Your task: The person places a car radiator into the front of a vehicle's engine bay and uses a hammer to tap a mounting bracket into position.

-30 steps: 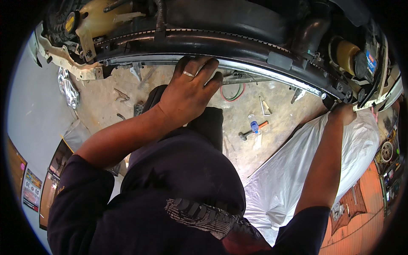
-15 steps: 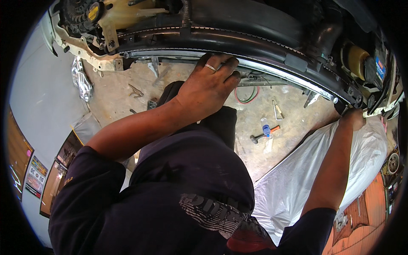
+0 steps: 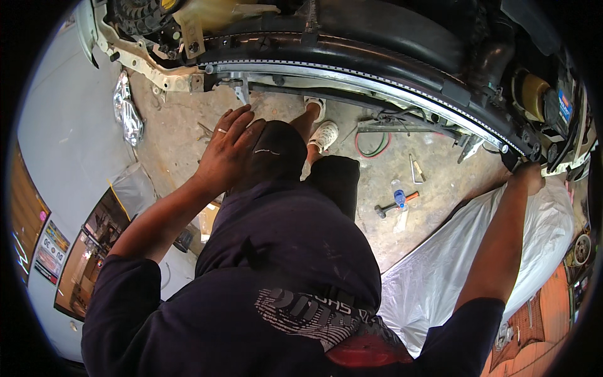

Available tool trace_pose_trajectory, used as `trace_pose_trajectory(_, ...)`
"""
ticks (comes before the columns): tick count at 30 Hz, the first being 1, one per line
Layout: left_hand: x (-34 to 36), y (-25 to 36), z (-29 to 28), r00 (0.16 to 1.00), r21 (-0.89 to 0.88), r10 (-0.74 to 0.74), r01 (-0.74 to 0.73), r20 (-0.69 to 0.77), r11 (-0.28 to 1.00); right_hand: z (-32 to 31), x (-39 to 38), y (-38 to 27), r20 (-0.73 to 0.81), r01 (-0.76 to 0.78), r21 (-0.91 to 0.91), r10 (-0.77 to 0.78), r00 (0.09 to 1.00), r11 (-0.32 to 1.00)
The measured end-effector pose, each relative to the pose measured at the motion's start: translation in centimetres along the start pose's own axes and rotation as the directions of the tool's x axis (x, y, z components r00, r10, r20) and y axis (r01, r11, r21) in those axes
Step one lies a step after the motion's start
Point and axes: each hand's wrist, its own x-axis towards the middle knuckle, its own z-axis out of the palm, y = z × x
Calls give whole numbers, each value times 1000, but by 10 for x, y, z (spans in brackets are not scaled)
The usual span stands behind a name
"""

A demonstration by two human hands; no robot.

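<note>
The left hand (image 3: pixel 229 151) hangs with fingers spread and flat, grip pinching nothing, just below the radiator's lower edge (image 3: pixel 352 78) and beside a dark cap (image 3: pixel 276 151); the right hand (image 3: pixel 527 176) is curled against the radiator's far right corner, though whether its grip is pressed together I cannot tell; a hammer (image 3: pixel 392 204) lies on the concrete floor (image 3: pixel 440 188) beside a silver cover sheet (image 3: pixel 452 264).

Dark navy shirt (image 3: pixel 295 264) with a grey-and-white print — red patch below. White plastic sheet (image 3: pixel 452 270), white shoes (image 3: pixel 323 134), a silver-edged black radiator (image 3: pixel 377 75) — tan, stained floor (image 3: pixel 433 182).
</note>
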Motion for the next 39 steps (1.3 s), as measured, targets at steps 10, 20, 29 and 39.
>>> trace_pose_trajectory(10,11,3,5,999,0,35,-35,-41,999,-5,5,3,28,263,-283,-266,964,922)
trace_pose_trajectory(20,29,-22,-4,966,181,-70,117,-248,976,-25,-14,-13,-16,-163,433,188,982,886)
trace_pose_trajectory(29,44,-44,7,965,303,-100,173,-243,937,-27,-22,-22,134,-310,819,365,921,483)
trace_pose_trajectory(39,61,-40,-7,970,365,-167,222,-177,904,-39,-29,-24,137,-327,860,438,888,393)
